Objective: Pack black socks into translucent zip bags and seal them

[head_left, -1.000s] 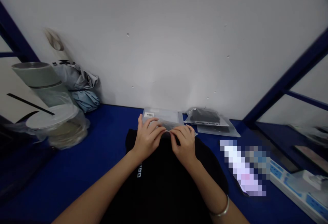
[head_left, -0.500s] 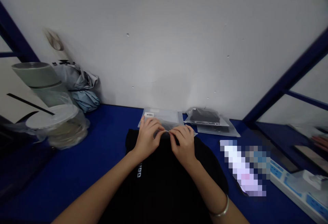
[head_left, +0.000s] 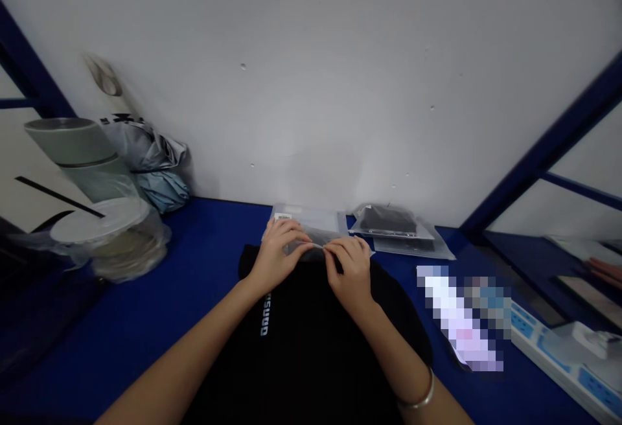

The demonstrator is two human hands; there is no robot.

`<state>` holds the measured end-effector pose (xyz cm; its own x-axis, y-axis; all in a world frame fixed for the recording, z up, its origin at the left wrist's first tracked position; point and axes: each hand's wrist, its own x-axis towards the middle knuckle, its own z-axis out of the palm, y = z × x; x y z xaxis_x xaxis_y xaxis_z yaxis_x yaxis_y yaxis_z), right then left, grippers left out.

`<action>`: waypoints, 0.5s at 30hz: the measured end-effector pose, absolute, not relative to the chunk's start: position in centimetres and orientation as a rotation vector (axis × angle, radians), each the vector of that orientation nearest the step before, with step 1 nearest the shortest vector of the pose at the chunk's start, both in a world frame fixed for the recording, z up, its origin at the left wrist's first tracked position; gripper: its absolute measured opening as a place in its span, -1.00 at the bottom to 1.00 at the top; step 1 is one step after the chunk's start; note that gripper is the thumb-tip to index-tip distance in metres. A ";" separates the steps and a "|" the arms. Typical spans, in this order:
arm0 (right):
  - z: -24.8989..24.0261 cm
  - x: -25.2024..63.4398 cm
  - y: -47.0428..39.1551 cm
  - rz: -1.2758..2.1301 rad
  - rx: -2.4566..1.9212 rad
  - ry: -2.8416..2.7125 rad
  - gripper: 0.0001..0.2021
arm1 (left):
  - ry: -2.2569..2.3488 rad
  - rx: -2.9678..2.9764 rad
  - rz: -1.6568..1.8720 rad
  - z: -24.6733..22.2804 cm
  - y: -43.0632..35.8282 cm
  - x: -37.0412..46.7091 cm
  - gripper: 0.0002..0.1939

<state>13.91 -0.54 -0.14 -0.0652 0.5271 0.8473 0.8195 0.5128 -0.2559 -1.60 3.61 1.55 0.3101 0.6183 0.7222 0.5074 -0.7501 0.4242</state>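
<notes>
Both hands pinch the edge of a translucent plastic bag (head_left: pixel 318 245). My left hand (head_left: pixel 278 253) is closed with thumb and fingertips on the edge's left part. My right hand (head_left: pixel 350 271) grips the same edge just to the right, its fingers also closed. A short stretch of the edge shows between the fingertips; the rest is mostly hidden by the hands. Under my wrists spreads a black cloth item (head_left: pixel 311 347) with white lettering on its left. Just behind the hands lies a flat clear bag (head_left: pixel 315 219) with a barcode label.
More clear bags (head_left: pixel 415 247), one with something dark inside, lie at the back right by the wall. A phone (head_left: pixel 459 321) and a power strip (head_left: pixel 558 360) are on the right. A lidded cup with a straw (head_left: pixel 102 221), a green tumbler (head_left: pixel 72 146) and a folded umbrella (head_left: pixel 162 188) stand left.
My left hand has shifted slightly left and down along the bag's edge, so the gap between the fingertips is wider. More of the white lettering shows. My right hand has barely moved.
</notes>
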 end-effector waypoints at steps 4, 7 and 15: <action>-0.2 13.9 -0.5 -0.352 -1.135 -1.732 -0.91 | 1.006 2.396 1.456 1.7 3.7 -1.6 -0.94; -0.2 13.9 -0.5 -0.345 -1.137 -1.738 -0.90 | 0.970 2.416 1.426 1.7 3.7 -1.7 -0.93; -0.2 13.9 -0.6 -0.349 -1.138 -1.752 -0.90 | 0.967 2.507 1.388 1.7 3.5 -1.8 -0.89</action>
